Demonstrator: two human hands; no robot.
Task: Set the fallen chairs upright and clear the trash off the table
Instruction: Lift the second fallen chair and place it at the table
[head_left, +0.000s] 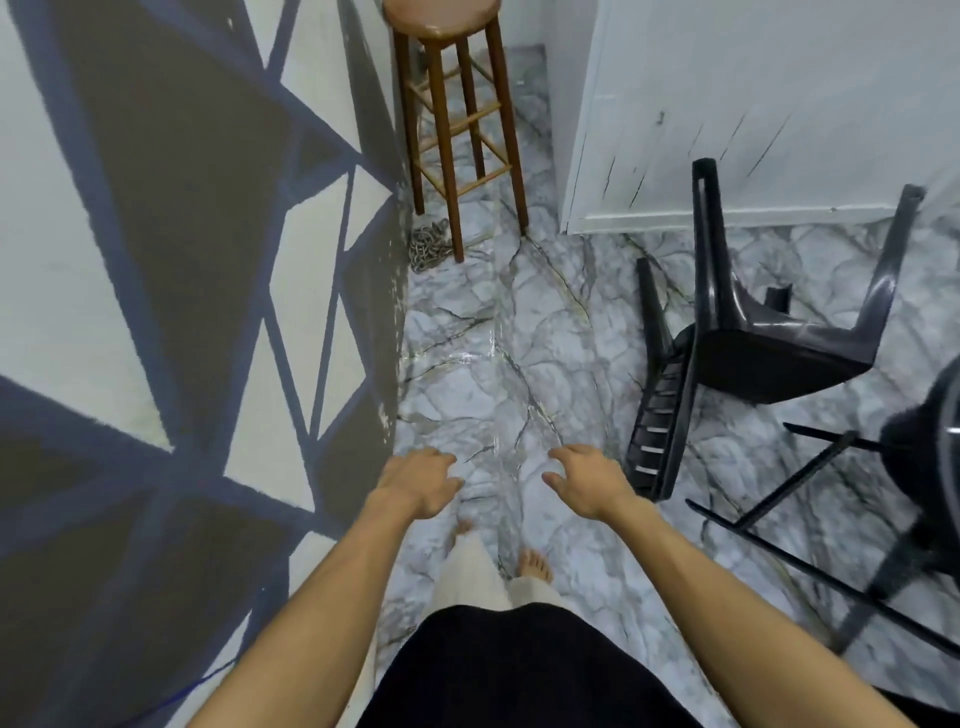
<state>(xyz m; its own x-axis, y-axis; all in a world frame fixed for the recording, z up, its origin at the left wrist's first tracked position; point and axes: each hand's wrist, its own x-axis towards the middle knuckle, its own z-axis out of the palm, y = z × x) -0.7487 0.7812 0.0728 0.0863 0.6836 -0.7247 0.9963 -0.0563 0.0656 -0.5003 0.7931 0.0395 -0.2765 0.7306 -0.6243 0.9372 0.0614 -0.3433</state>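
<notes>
A black plastic chair (769, 348) lies tipped over on the marble floor at the right, its legs pointing up toward the white wall and its slatted back resting on the floor. My left hand (421, 483) and my right hand (587, 480) are stretched out in front of me above the floor, fingers apart and holding nothing. The right hand hovers just left of the chair's slatted back, not touching it. No table or trash is in view.
A tall wooden stool (457, 119) stands upright at the back beside the painted wall (182, 260), with a heap of chain (428, 244) at its foot. A black metal-framed seat (883, 493) sits at the right edge. White wall panel (753, 104) behind the chair.
</notes>
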